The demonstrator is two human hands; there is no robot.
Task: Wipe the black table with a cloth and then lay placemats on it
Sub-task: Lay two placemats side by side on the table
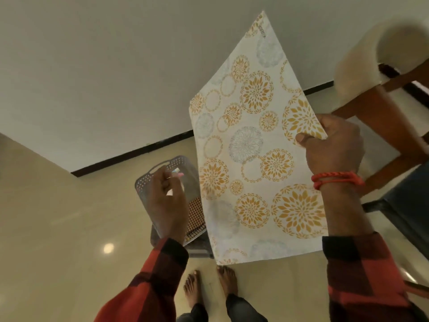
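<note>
- The person's two bare feet (pixel 210 289) stood on the glossy beige tiled floor (pixel 58 217), at the bottom of the view.
- Red-and-black checked sleeves (pixel 148 280) covered both forearms.
- The right hand (pixel 334 147) gripped the right edge of a white rectangular placemat printed with orange and grey floral circles (pixel 250 145), thumb on the upper face and fingers curled behind it. A red braided wristband (pixel 336 178) circled that wrist.
- The placemat was held in the air, tilted, with its far corner pointing away.
- The left hand (pixel 167 201) hung over a grey perforated plastic basket (pixel 148 180), fingers loosely curled; whether it held anything could not be told.
- A brown checked cloth (pixel 195 214) lay in the basket.
- A wooden chair with a cream cushion (pixel 380 66) stood at the right.
- A cream wall with a dark skirting strip (pixel 130 156) lay beyond.
</note>
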